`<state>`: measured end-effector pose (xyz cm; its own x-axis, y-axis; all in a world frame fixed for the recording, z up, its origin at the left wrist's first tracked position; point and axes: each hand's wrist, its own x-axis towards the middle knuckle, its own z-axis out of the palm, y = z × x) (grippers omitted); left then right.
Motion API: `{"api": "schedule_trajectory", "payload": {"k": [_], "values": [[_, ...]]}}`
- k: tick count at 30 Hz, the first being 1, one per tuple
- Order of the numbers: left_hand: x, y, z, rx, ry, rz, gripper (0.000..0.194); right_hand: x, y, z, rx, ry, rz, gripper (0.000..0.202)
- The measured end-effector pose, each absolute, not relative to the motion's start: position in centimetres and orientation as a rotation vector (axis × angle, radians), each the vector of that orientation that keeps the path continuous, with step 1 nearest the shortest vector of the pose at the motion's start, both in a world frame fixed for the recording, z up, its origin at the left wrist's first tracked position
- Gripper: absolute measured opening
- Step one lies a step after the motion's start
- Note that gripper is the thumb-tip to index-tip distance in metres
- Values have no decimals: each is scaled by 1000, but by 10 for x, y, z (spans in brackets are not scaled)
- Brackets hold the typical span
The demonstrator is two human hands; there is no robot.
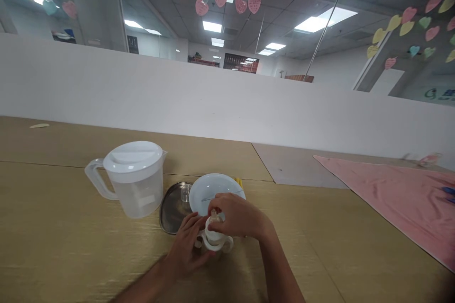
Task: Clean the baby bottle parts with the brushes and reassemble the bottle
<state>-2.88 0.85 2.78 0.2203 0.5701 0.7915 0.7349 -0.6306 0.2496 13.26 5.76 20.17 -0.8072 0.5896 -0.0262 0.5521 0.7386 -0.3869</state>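
A small white baby bottle (214,241) with two side handles and a pale, see-through teat (213,216) stands on the table before me. My left hand (185,245) is wrapped around its left side, steadying it with fingers and thumb. From above, my right hand (236,217) has its fingers closed on the teat and collar at the top. Just behind lies a white bowl (209,182), with a thin rod (209,198) in it. The bottle's lower part is partly hidden by my left hand.
To the left stands a clear pitcher (137,194) with a white lid. A metal tray (170,220) holds a small clear cup (185,193). Something yellow (239,182) shows behind the bowl. A pink cloth (401,194) lies at the right, with a blue object (448,191) on it.
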Motion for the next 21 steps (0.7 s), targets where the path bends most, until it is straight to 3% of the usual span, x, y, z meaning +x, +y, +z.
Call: {"api": "schedule_trajectory", "payload": {"k": [12,15,18,21], "values": [[-30,8,25,-2352,-1273,-1382,56,146,53,207,-789,-2899,654,27],[-30,8,26,-2358,-1276,-1377,57,144,52,209,-891,-2881,634,26],[-29,7,31,-2340,-1261,-1354,58,136,49,208,-1109,-2869,521,13],[-28,6,36,-2310,-1242,-1348,57,124,46,205,-1347,-2825,306,26]]}}
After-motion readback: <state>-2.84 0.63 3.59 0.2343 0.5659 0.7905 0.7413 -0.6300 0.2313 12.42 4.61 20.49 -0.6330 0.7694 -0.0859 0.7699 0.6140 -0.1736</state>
